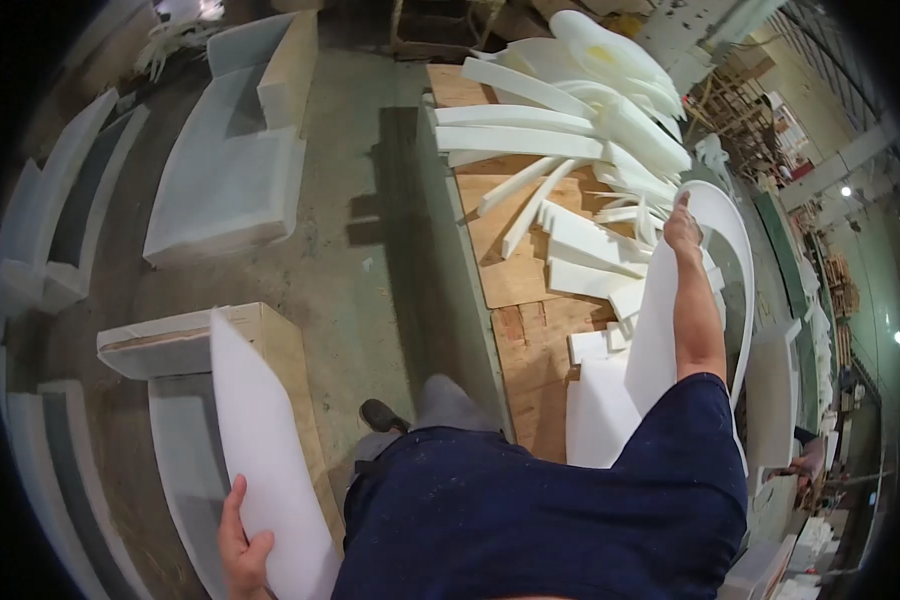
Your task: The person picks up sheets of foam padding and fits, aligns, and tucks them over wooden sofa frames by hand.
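Note:
My left hand (242, 548) is at the lower left, closed on the edge of a long white foam sheet (270, 450) that stands up in front of a sofa frame. My right hand (682, 228) reaches out over the wooden table (530, 400), its fingers wrapped round the upper end of another white foam sheet (655, 330). This sheet bends over beyond the hand and hangs down along the right side of my arm. Beside it on the table lie several white foam strips (520, 145) and short foam blocks (590, 245).
Large curved foam pieces (615, 60) are heaped at the table's far end. To the left, on the concrete floor (350, 290), stand pale sofa frames (225, 170). Another person's arm (810, 460) shows at the far right, near more foam-covered frames (770, 390).

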